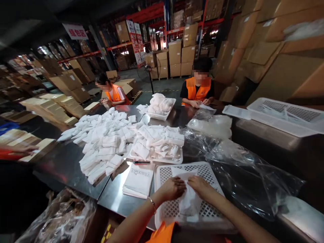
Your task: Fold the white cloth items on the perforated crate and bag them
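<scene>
A white soft pouch [190, 201] lies over a white perforated plastic tray [164, 212] in front of me. Both my hands grip the pouch's upper part. My left hand [174, 187], with a bracelet at the wrist, has its fingers curled on the left side. My right hand [199, 186] pinches the right side close by. Left of the tray rests a stack of flat white bags [138, 180] with handwriting on the top one. A dark pen-like cutter with some red [141, 162] sits at the stack's far edge.
A large heap of small white packets [108, 135] covers the left. Fuller trays stand beyond, one a white tray [162, 116]. Clear plastic bags [235, 158] spread to the right near an empty white basket [286, 114]. Two people in orange vests sit across; another person's arm [15, 152] reaches in left.
</scene>
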